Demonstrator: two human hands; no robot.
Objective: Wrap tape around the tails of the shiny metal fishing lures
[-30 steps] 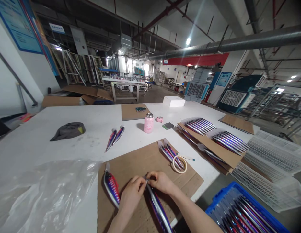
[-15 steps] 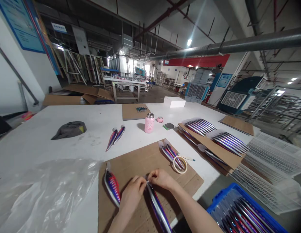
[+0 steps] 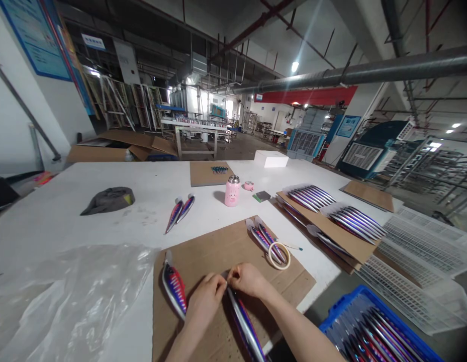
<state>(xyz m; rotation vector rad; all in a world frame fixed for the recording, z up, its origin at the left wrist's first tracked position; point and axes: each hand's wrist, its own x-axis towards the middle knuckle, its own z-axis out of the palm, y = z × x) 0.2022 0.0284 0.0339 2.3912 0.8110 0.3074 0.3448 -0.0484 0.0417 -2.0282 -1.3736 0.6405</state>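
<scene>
Hands barely shifted on the lure [image 3: 244, 322]; wall sign [image 3: 93, 42] seems unreadable.

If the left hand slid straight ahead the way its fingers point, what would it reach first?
The left hand points up-right toward the right hand, whose fingertips it nearly touches at the tip of the long lure. So it would probably meet the right hand first; depth is hard to judge.

Glossy lure [image 3: 245, 324], matt cardboard sheet [image 3: 214, 254]
</scene>
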